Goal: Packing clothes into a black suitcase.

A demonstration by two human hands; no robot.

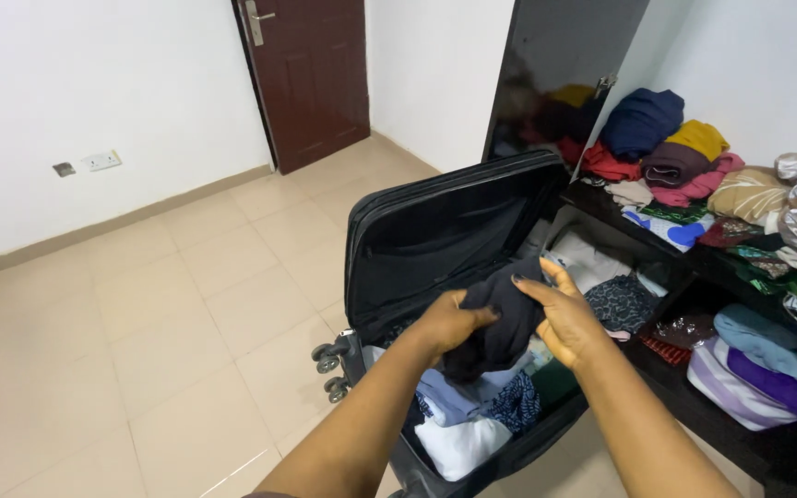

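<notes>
Here — dark garment (500,318) between fingers (537,293)

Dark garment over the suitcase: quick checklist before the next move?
1. Both hands on dark garment: ok; left hand and right hand grip it.
2. Garment clear of the pile: ok, lifted above it.
3. Suitcase lid open: ok, upright.
4. Room left in the suitcase: cannot tell; folded clothes cover what shows.
5. Shelf clothes stable: cannot tell.

One suitcase (435,231), two hands, one door (311,78), one wall socket (101,160).
</notes>
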